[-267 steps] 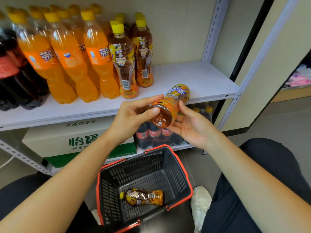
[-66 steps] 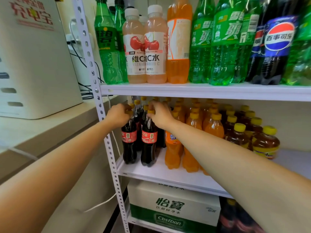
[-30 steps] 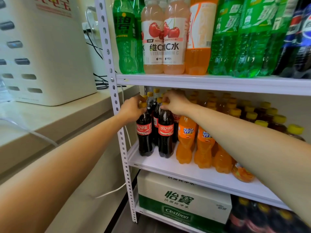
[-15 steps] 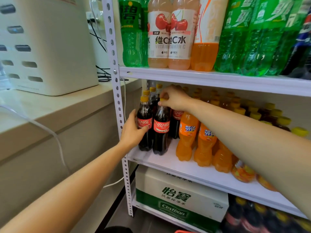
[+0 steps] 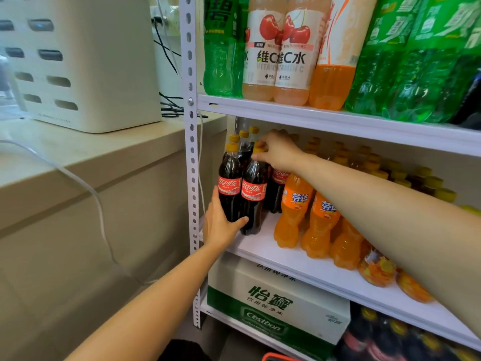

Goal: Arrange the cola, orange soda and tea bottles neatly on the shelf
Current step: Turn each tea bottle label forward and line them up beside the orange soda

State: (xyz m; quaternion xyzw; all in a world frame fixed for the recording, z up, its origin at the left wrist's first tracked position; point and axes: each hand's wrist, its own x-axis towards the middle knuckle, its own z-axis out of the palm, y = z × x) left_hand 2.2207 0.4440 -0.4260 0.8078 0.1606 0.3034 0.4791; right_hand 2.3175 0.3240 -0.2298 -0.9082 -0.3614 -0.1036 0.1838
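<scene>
Cola bottles with red labels and yellow caps stand at the left end of the middle white shelf. My left hand grips the lower body of the front left cola bottle. My right hand pinches the yellow cap of the front right cola bottle. Orange soda bottles stand in rows to the right of the colas. Tea bottles with yellow caps stand further right, largely hidden behind my right forearm.
The shelf's perforated upright post stands just left of the colas. Large green, pink and orange bottles fill the shelf above. A white and green water carton sits below. A white appliance stands on the counter at the left.
My left hand has slid from the side of the front left cola bottle down around its lower body. My right hand stays on the neighbouring bottle's cap. The view has moved closer.
</scene>
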